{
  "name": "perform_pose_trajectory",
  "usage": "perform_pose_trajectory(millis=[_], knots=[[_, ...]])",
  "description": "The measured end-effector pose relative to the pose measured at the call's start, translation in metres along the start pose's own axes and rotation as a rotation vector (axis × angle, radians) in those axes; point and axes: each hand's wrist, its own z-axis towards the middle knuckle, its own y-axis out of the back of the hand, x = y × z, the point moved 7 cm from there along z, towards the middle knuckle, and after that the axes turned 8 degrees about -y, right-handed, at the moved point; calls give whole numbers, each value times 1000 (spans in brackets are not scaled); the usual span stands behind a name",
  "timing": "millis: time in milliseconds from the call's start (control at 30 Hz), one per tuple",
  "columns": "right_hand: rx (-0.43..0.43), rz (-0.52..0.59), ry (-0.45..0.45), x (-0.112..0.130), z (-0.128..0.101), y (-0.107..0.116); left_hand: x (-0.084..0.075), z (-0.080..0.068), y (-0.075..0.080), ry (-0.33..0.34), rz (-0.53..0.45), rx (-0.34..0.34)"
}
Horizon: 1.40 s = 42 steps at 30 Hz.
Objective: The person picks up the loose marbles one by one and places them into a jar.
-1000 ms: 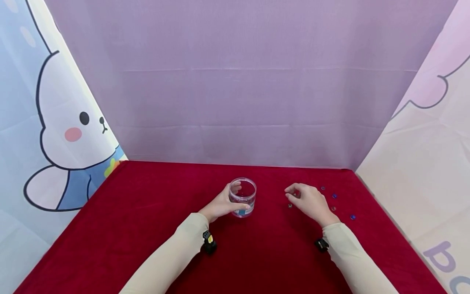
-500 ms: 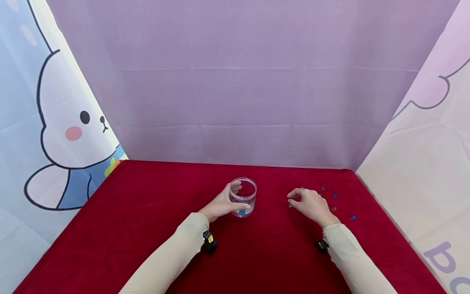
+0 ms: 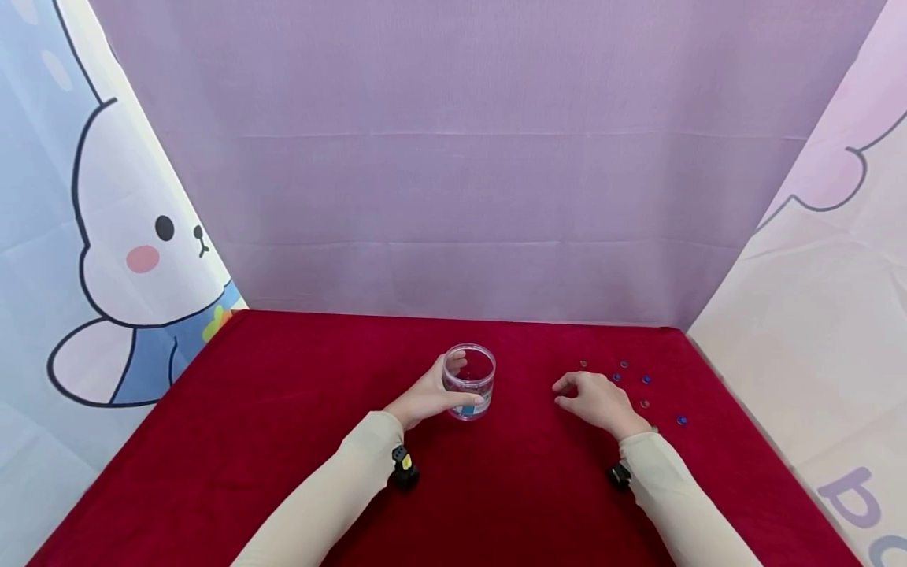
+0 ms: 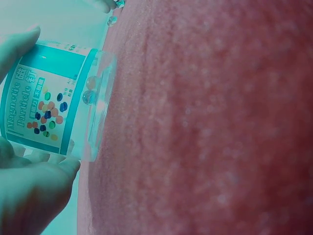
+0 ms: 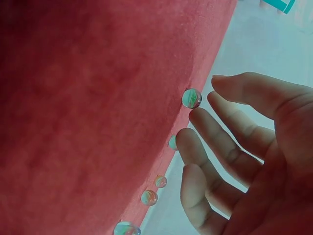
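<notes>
My left hand (image 3: pixel 431 394) grips a clear plastic jar (image 3: pixel 469 383) by its side, thumb in front and fingers behind. The jar stands upright with its mouth uncovered. Its label (image 4: pixel 41 100) reads "Magnetic Particle", and a couple of glass marbles (image 4: pixel 89 97) lie at its bottom. To the right, my right hand (image 3: pixel 598 403) hovers low over the cloth with loosely bent fingers; thumb and index stand apart. In the right wrist view a glass marble with a green swirl (image 5: pixel 191 98) lies on the cloth just beyond the fingertips, ungripped. The head view hides this marble behind the hand.
More marbles are scattered behind and right of the right hand, among them a blue one (image 3: pixel 682 420) and a brownish one (image 3: pixel 645 404). Red cloth (image 3: pixel 298 370) covers the table. A purple curtain (image 3: pixel 453 197) hangs along the back, with printed cloths at both sides.
My right hand has shifted slightly nearer to me, uncovering marbles behind it. The marble seen by its fingertips earlier is now hidden in the head view. The left hand and jar have stayed put.
</notes>
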Motion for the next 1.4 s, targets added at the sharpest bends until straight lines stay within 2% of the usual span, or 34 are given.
perform_pose_trajectory(millis=[467, 1400], knots=[[43, -25, 4, 3, -1, -4, 0, 0, 0, 2, -12, -3], [44, -37, 8, 6, -4, -1, 0, -1, 0, 8, -3, 1]])
